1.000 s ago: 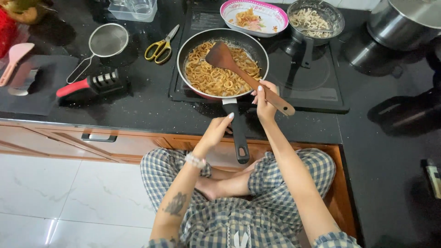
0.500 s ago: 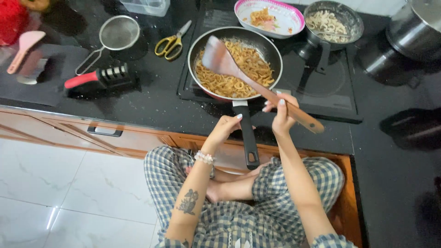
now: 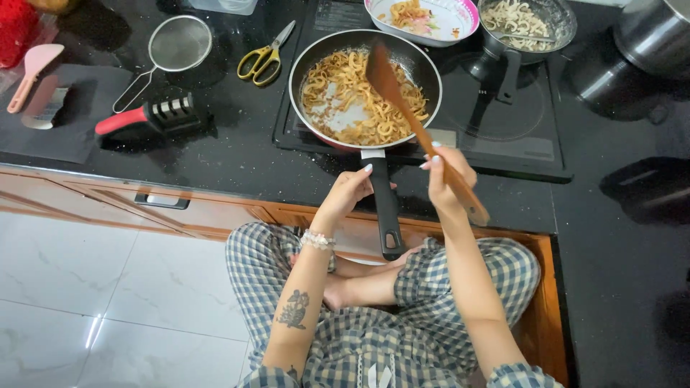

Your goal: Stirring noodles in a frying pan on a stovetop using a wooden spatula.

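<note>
The right hand [image 3: 447, 174] is clenched around the handle of a wooden spatula [image 3: 410, 115], whose blade is tilted down into the noodles [image 3: 352, 100] in the frying pan [image 3: 363, 86] on the black cooktop [image 3: 503, 122]. The left hand [image 3: 348, 190] curls loosely against the pan's black handle [image 3: 384, 208], fingers partly bent and touching it from the left. Yellow scissors [image 3: 264, 56], a mesh strainer [image 3: 172, 50] and a knife sharpener [image 3: 151, 118] lie on the dark tabletop [image 3: 237, 136] left of the pan.

clear tub [image 3: 219, 6], perhaps packaging
</note>
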